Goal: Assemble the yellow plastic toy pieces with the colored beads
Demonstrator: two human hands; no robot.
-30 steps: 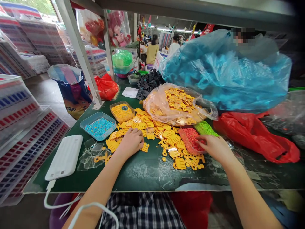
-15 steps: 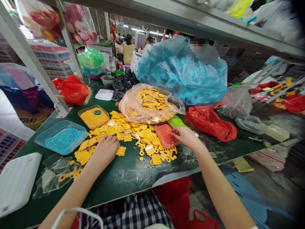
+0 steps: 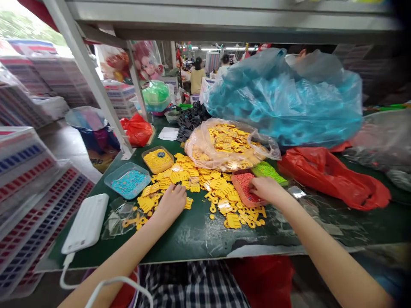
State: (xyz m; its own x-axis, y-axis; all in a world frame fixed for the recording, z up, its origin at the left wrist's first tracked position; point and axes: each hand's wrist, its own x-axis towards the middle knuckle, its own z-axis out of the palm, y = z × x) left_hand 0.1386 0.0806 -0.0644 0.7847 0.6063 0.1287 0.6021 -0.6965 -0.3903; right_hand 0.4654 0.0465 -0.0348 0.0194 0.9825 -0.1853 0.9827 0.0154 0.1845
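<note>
Seen from my remote station: the left hand (image 3: 170, 202) lies palm down at the near edge of the loose yellow plastic pieces (image 3: 205, 182) strewn across the green tabletop (image 3: 199, 239), fingers curled; I cannot tell whether its grip is closed on a piece. The right hand (image 3: 268, 189) reaches forward, fingertips dipped into the tray of red beads (image 3: 236, 191), its grip likewise hidden. Just behind sits a tray of green beads (image 3: 257, 170); further left, a tray of yellow beads (image 3: 144, 155) and a tray of blue beads (image 3: 108, 179). A clear bag (image 3: 199, 145) holds more yellow pieces.
</note>
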